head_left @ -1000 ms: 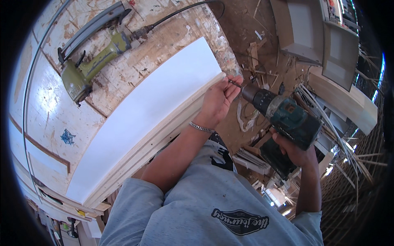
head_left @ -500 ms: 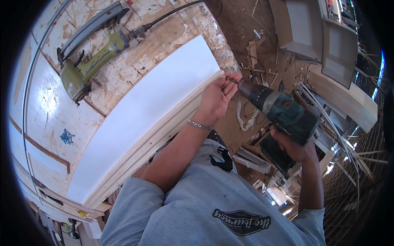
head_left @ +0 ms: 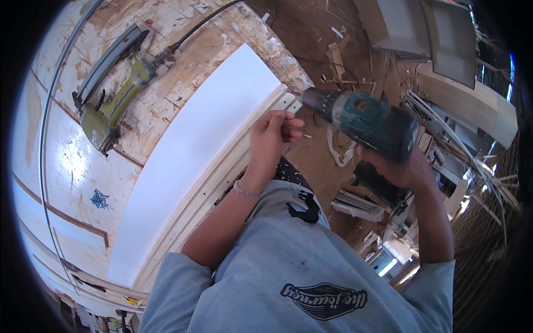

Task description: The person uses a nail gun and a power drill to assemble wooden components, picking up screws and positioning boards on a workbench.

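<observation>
A teal and black cordless drill [head_left: 363, 114] is gripped at its handle by my right hand [head_left: 397, 168]. Its bit meets the far end of a curved wooden piece with a white top [head_left: 194, 150], near the top edge. Small dark holes or screw heads show on that pale end face. Beside the edge, just nearer to me than the drill tip, my left hand [head_left: 270, 139] has its fingers curled in. What those fingers hold, if anything, is too small to make out.
A green air nailer [head_left: 114, 108] with a hose lies on the worn workbench [head_left: 158, 105]. A small pile of bluish screws [head_left: 99, 198] rests there too. Wood scraps [head_left: 336, 61] litter the floor, and grey panels [head_left: 452, 41] stand at the far right.
My left hand has come away from the end of the piece toward me, its fingers now curled. The drill has moved left, and its bit has reached the piece's end.
</observation>
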Motion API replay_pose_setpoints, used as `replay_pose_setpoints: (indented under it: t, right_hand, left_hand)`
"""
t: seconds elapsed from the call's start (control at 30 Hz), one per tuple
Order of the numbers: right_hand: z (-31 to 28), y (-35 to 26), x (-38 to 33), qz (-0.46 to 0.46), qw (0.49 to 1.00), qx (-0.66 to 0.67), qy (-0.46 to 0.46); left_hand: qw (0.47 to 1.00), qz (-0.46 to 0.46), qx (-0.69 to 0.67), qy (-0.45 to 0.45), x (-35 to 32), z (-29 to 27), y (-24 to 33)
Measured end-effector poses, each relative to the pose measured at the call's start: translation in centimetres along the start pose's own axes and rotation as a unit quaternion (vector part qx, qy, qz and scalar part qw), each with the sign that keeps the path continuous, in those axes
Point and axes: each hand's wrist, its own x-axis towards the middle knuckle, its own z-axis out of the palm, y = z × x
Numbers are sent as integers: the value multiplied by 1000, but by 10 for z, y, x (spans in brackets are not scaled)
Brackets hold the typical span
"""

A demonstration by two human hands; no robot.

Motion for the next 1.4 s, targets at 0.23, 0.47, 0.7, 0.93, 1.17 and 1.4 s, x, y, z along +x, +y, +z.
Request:
replay_pose_setpoints:
  t: [0.23,0.47,0.7,0.93,1.17,1.4]
  right_hand:
    - [-9,-1,7,-10,998,54,-37]
    - [-14,0,14,67,991,74,-92]
    - [-3,17,14,-28,996,73,-49]
    - [-5,7,19,-45,996,59,-42]
    - [-7,3,22,-53,996,47,-49]
    - [-5,15,30,-101,993,40,-45]
  left_hand:
    - [688,464,545,118,31,-25,19]
    - [667,453,582,104,53,-26,7]
    - [652,435,601,153,53,-17,3]
    - [645,435,597,194,52,-15,-5]
    - [635,439,600,210,53,-13,-9]
    - [630,442,603,211,51,-12,-9]
